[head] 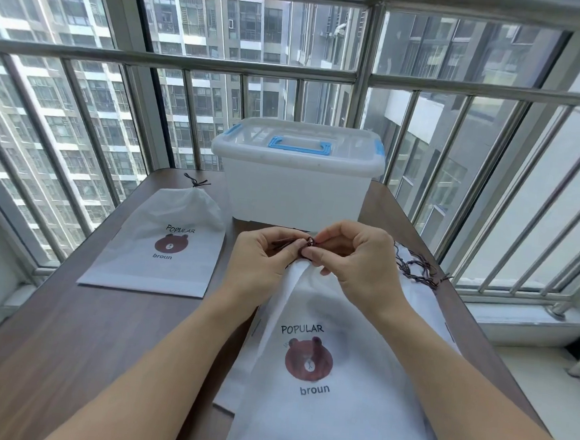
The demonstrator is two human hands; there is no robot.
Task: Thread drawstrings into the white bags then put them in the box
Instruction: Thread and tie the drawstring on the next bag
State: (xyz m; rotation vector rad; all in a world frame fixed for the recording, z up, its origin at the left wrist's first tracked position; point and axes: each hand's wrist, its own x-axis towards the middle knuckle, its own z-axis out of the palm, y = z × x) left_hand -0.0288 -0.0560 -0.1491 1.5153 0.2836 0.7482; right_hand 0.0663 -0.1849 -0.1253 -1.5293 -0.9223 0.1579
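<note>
Both hands (pixel 313 256) on bag's (pixel 322 376) drawstring (pixel 309 242)

A white bear-print bag (pixel 312 369) lies nearest, its gathered top tied with brown drawstring (pixel 309 243). Another cinched bag (pixel 163 245) lies left; the lidded translucent box (pixel 297 172) stands behind.

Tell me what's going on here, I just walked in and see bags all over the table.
A person is working a dark drawstring at the top of a white bag, pinching it with both the left hand and the right hand. A finished bag, cinched shut, lies at left. Spare strings lie at right. The box behind is lidded.
</note>
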